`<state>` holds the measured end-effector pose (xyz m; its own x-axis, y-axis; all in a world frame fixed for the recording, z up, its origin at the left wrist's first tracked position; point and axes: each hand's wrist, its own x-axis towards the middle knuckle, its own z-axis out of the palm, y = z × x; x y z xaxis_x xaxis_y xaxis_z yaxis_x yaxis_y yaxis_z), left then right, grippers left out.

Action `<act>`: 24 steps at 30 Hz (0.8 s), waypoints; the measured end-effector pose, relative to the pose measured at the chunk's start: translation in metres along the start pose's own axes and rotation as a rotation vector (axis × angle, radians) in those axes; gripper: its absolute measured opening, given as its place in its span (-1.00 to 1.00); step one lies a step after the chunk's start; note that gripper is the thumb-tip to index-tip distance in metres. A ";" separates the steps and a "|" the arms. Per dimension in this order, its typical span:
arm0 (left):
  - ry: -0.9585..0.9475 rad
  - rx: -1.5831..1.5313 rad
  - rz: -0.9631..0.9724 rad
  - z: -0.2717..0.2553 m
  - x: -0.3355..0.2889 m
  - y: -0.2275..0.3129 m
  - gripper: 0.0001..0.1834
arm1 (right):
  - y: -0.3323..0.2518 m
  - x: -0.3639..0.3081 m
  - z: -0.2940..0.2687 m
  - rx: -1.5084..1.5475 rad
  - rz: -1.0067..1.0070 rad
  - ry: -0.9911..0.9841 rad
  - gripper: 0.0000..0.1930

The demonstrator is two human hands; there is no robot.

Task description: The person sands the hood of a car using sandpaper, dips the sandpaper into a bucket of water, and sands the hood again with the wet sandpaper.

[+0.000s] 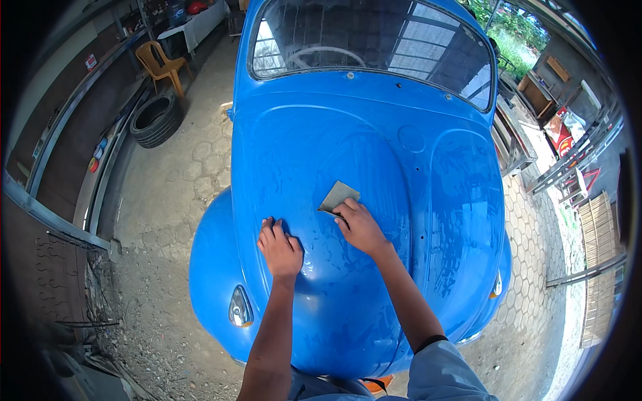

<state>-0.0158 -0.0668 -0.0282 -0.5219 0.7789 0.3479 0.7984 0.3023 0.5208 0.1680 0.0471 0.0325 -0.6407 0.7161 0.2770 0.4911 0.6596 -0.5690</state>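
A blue car's rounded front hood [314, 147] fills the middle, its surface wet with streaks and droplets. My right hand [361, 227] grips a grey-brown sheet of sandpaper [340, 196] by its near edge, and the sheet lies against the hood. Left of it, my left hand [279, 247] rests on the hood with fingers spread and a little bent, holding nothing. What lies under the right palm is hidden.
The car's windshield [374, 40] rises beyond the hood. A chrome fender light [241, 306] sits at the left. Farther left are a tire [156, 120] and a yellow plastic chair [160, 61]. A wooden bench [513, 144] stands at the right.
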 end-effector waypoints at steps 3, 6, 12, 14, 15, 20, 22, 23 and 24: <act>0.027 -0.003 0.015 0.001 -0.001 -0.001 -0.54 | -0.002 -0.002 0.002 0.000 -0.010 0.045 -0.82; 0.033 -0.006 0.018 0.002 -0.003 -0.003 -0.54 | -0.001 -0.004 0.003 -0.043 -0.020 0.030 -0.80; 0.041 -0.026 0.025 0.002 0.000 -0.001 -0.55 | -0.001 -0.003 -0.011 -0.109 -0.025 0.214 -0.75; 0.039 -0.029 0.023 -0.001 -0.001 -0.001 -0.56 | 0.000 -0.003 -0.031 -0.034 0.043 0.274 -0.78; 0.037 -0.029 0.025 0.000 -0.002 0.000 -0.56 | 0.004 -0.002 -0.043 -0.070 0.070 0.320 -0.79; 0.059 -0.032 0.019 -0.002 -0.001 -0.001 -0.57 | 0.015 0.016 -0.115 -0.163 0.119 0.540 -0.81; 0.066 -0.031 0.021 0.000 -0.002 -0.001 -0.57 | 0.021 0.023 -0.124 -0.202 0.125 0.597 -0.79; 0.073 -0.029 0.023 0.001 -0.001 0.000 -0.57 | 0.024 0.026 -0.124 -0.238 0.065 0.633 -0.76; 0.072 -0.027 0.022 0.002 -0.001 -0.001 -0.57 | 0.028 0.028 -0.121 -0.271 0.006 0.666 -0.73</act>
<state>-0.0151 -0.0664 -0.0306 -0.5250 0.7435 0.4142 0.8022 0.2698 0.5326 0.2353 0.1126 0.1179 -0.1833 0.6504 0.7372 0.6782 0.6265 -0.3840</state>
